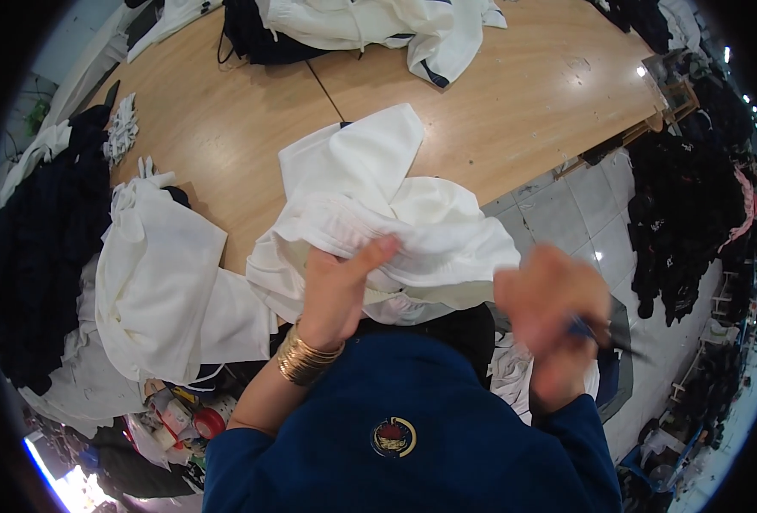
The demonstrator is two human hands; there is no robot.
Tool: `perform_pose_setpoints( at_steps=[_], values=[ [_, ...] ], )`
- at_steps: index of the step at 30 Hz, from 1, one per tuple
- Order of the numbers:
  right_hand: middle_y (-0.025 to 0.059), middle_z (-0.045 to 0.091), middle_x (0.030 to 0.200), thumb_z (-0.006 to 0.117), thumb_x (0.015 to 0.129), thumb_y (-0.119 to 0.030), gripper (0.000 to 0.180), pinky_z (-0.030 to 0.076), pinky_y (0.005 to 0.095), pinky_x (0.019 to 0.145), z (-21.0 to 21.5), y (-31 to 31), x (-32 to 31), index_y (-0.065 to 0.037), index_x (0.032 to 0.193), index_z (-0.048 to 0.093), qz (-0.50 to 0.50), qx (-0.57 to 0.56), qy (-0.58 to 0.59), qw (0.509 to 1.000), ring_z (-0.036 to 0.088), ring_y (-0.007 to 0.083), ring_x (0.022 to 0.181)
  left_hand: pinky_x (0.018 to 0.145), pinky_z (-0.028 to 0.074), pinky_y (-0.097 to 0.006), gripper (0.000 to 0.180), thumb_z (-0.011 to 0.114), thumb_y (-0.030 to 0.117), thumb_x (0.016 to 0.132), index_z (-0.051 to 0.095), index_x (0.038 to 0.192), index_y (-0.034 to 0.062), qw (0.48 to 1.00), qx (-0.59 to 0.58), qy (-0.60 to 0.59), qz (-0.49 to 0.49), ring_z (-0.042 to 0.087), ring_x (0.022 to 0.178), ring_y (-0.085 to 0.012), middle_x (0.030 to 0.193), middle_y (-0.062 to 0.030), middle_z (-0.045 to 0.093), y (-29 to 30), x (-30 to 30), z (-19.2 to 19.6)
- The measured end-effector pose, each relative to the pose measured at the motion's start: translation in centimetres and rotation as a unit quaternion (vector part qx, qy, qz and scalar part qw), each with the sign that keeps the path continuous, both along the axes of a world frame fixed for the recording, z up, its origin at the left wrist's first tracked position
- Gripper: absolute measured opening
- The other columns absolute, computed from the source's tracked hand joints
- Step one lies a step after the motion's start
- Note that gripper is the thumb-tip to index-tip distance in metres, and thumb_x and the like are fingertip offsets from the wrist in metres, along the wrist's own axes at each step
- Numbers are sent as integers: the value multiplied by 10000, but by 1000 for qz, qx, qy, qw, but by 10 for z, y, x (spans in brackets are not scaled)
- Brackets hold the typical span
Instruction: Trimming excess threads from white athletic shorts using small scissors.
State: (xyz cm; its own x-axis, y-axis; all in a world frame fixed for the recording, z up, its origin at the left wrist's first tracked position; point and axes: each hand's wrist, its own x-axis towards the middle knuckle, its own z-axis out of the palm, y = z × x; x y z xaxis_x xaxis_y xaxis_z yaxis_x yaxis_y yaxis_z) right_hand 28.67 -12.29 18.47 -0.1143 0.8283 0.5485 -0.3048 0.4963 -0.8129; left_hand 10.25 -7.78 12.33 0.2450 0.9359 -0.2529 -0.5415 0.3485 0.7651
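L hand (337,286) clamped on a white garment (378,218), thumb on top, fingers buried in the folds; gold bangles (306,355) at the wrist. Garment sits bunched on the near edge of the wooden table (532,94), directly above & around the grip, one flat panel standing up beyond the thumb.

R hand (553,321), to the right of the grip & apart from the cloth, is blurred; closed round a small dark-blue tool (600,333), prob. snips or a pen, can't tell which.

Progress, as a judgement: one piece in hand, being checked or trimmed, not finished. Stack of white pieces (152,282) left of the grip looks handled or waiting, can't tell which. More white cloth (370,26) beyond the grip at the far table edge; lots left either way.

Materials: garment is thin matte woven cotton-type, soft creases, a pleated or ribbed band near the thumb. Table is smooth pale ply w/ a seam line. Dark garments (45,248) heaped far left, more dark cloth (686,214) hanging right over grey floor tiles (583,222). Tape rolls (207,421) below-left of the wrist.
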Motion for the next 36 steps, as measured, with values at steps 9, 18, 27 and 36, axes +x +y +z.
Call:
perform_pose_setpoints(
  at_steps=[9, 18, 27, 36],
  values=[
    [-18, 682, 967, 490, 939, -265, 260, 198, 226, 408, 65, -10, 11, -103, 737, 518, 193, 143, 45, 970, 282, 84, 412, 903, 431, -317, 319, 591, 21, 847, 501, 1151, 59, 998, 1, -2, 64, 551, 1011, -147, 1089, -38, 579, 19, -24, -11],
    [17, 661, 892, 592, 872, -202, 120, 350, 232, 458, 42, -23, 30, -96, 816, 597, 204, 153, 99, 962, 467, 114, 519, 903, 425, -329, 265, 553, 62, 882, 513, 1144, 53, 998, 5, -10, 63, 555, 1018, -154, 1101, -46, 585, 24, -28, -17],
    [64, 592, 1011, 725, 662, -128, 287, 503, 337, 639, -99, 7, 40, -129, 930, 621, -309, -154, -567, 748, 636, 247, 758, 837, 500, -347, 232, 511, 104, 913, 536, 1122, 8, 994, 103, 15, 35, 607, 953, -174, 1076, -74, 608, 52, -32, 5],
    [3, 608, 718, 691, 746, -135, 188, 455, 234, 621, 2, 70, 95, -60, 903, 620, -591, 16, -434, 680, 551, 79, 647, 993, 396, -400, 358, 398, 218, 965, 490, 1178, -54, 938, 315, 124, -72, 557, 1068, -284, 1172, -167, 557, 142, -60, 90]
  ],
)
